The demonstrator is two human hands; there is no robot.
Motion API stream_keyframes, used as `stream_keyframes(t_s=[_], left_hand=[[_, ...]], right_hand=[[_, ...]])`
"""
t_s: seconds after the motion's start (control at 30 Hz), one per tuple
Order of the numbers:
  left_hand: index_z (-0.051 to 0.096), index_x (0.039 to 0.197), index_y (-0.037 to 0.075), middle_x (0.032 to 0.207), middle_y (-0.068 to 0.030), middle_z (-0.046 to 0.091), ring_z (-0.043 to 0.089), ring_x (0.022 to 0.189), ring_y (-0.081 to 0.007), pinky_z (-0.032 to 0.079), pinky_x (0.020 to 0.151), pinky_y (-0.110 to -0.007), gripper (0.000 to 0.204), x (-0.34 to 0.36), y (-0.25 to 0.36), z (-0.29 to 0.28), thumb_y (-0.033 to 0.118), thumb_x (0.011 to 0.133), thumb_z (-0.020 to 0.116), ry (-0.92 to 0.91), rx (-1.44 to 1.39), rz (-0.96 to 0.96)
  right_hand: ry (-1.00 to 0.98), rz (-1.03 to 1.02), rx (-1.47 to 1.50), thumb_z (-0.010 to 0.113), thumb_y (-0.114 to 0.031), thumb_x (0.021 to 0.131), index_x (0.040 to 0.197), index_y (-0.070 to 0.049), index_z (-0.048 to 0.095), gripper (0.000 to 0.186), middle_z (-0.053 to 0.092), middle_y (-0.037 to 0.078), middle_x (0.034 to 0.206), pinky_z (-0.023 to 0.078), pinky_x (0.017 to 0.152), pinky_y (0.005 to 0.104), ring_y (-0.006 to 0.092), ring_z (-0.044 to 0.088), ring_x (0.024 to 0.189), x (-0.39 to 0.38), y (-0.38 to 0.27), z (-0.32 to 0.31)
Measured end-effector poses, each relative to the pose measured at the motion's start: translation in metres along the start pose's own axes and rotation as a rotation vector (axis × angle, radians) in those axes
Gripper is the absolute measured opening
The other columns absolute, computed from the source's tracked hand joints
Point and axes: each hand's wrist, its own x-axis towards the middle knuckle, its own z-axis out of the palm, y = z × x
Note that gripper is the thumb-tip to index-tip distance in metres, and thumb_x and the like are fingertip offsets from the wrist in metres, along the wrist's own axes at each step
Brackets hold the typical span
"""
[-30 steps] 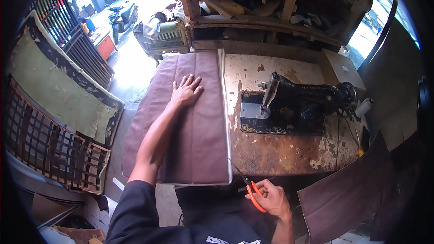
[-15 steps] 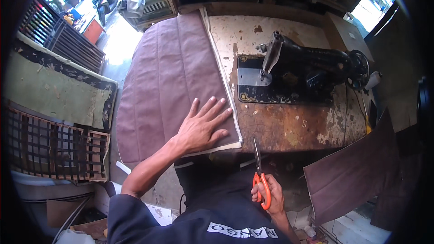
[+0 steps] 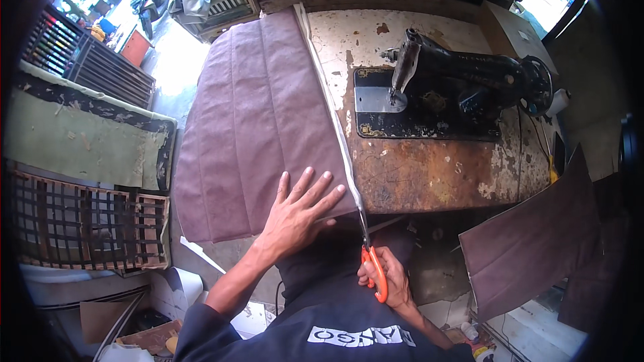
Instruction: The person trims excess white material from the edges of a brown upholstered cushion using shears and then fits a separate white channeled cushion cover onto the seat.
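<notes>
A large purplish-brown fabric panel with stitched lines lies over the left side of the worn table. Along its right edge runs a pale border strip. My left hand rests flat on the panel's near right corner, fingers spread. My right hand grips orange-handled scissors just off the table's front edge. Their blades point away from me and meet the pale strip at the panel's near corner; whether they are cutting into it I cannot tell.
A black sewing machine stands on the worn table, right of the panel. More brown fabric hangs at the lower right. Left are a webbed frame and a greenish padded board. A white strip dangles below the panel.
The scissors have moved up and left to the panel's near right corner. My left hand stays spread on the fabric, now closer to its near edge. The panel has shifted slightly.
</notes>
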Motion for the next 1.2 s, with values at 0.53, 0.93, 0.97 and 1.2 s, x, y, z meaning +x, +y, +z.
stream_keyframes(t_s=[0.53,0.93,0.97,1.2], left_hand=[[0.074,0.108,0.012,0.125,-0.0056,0.066,0.06,0.106,-0.0267,0.052,0.091,-0.039,0.023,0.077,-0.014,-0.025,0.019,0.086,0.072,-0.155,-0.171,0.462],[0.074,0.087,0.009,0.08,-0.0127,0.071,0.07,0.082,-0.0317,0.054,0.072,-0.045,0.008,0.192,0.04,-0.035,0.013,0.084,0.069,-0.859,-0.236,0.844],[0.074,0.087,0.009,0.08,-0.0127,0.071,0.07,0.082,-0.0317,0.054,0.072,-0.045,0.008,0.191,0.043,-0.034,0.013,0.084,0.069,-0.856,-0.251,0.852],[0.072,0.089,0.005,0.082,-0.015,0.071,0.071,0.087,-0.0353,0.054,0.074,-0.047,0.011,0.176,0.039,-0.025,0.013,0.083,0.069,-0.715,-0.199,0.803]], right_hand=[[0.1,-0.286,-0.109,0.082,-0.021,0.09,0.123,0.002,0.05,0.051,0.065,0.006,0.092,0.054,0.076,0.0259,0.0107,0.065,0.082,-0.023,0.012,-0.01],[0.2,-0.181,-0.411,0.086,-0.029,0.086,0.118,0.0,0.054,0.053,0.069,0.009,0.082,0.055,0.067,0.0295,0.0152,0.067,0.069,-0.038,0.017,-0.01],[0.22,-0.174,-0.392,0.086,-0.029,0.086,0.118,0.0,0.054,0.053,0.069,0.008,0.083,0.055,0.068,0.0296,0.0152,0.067,0.069,-0.036,0.018,-0.01],[0.225,-0.142,-0.429,0.087,-0.029,0.086,0.118,-0.001,0.054,0.054,0.067,0.006,0.081,0.054,0.068,0.0289,0.0132,0.065,0.07,-0.026,0.008,-0.023]])
